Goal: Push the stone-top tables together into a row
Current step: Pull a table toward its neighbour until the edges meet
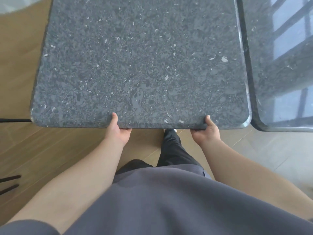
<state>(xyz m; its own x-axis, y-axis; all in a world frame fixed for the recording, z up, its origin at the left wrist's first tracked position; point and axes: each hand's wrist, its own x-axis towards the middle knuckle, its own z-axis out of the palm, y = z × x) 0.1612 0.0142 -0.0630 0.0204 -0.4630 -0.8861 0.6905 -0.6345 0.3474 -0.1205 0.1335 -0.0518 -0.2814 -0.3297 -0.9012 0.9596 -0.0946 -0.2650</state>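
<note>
With both hands clamped on the near edge of the dark stone-top table (135,65), mid-way through the closing step. Left hand (118,129) gripping the rim left of centre, thumb up on the slab and fingers curled beneath; right hand (205,131) gripping near the right corner in the same fashion. Held table filling the middle of the view over the wood floor (22,65), its right edge running just beside the left edge of the neighbouring table (279,65) — only a thin dark seam between the two, slightly wider toward the near corners. Touching further up or merely close — hard to tell, glare on the neighbour's glossy top hiding the line. Near edges not quite level: the neighbour's corner sitting a little lower in view. Next, by this reading: a short sideways shove to the right to shut the seam, then a small nudge to bring the front edges flush, feet kept clear of the base.
</note>
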